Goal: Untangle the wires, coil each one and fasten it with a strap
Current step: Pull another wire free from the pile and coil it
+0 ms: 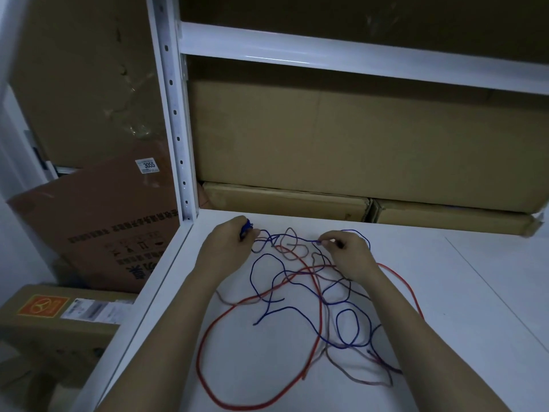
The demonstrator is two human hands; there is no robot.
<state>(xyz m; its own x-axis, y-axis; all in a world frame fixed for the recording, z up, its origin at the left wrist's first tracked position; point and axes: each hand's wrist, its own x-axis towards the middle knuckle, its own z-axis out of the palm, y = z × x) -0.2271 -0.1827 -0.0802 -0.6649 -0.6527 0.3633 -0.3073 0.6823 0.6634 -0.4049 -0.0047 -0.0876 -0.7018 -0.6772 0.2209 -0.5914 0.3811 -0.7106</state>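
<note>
A tangle of wires lies on the white shelf surface (475, 292). A red wire (205, 379) makes a big loop toward me. A blue wire (297, 309) winds through the middle, and a dull pinkish-brown wire (344, 371) trails at the lower right. My left hand (228, 248) grips a small bunched coil of the blue wire at the tangle's far left. My right hand (350, 251) pinches a stretch of the blue wire between thumb and fingers, to the right. The blue wire runs between both hands. No strap is in sight.
Flat cardboard boxes (285, 200) lie stacked at the back of the shelf, behind the wires. A white perforated upright (175, 120) stands at the left corner. More cardboard boxes (98, 221) lean and sit on the floor to the left, below the shelf edge.
</note>
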